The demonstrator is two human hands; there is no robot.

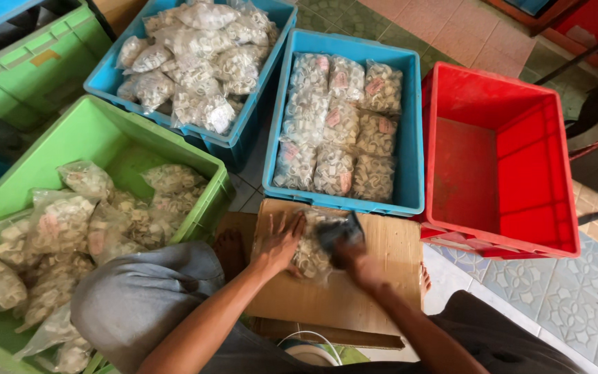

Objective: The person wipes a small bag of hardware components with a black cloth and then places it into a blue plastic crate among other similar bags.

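Observation:
A clear plastic bag of small white rings (311, 253) lies on a flat piece of cardboard (375, 291) across my lap. My left hand (277, 242) presses flat on the bag's left side, fingers spread. My right hand (351, 255) is closed on a small dark tool (339, 231), blurred by motion, held against the top right of the bag. The part of the bag under both hands is hidden.
A blue crate (414, 131) of neatly stacked bags stands just beyond the cardboard. A red crate (520, 149) to its right has nothing in it. A green crate (98, 125) at left and a second blue crate (240, 131) behind hold loose bags. Tiled floor lies at right.

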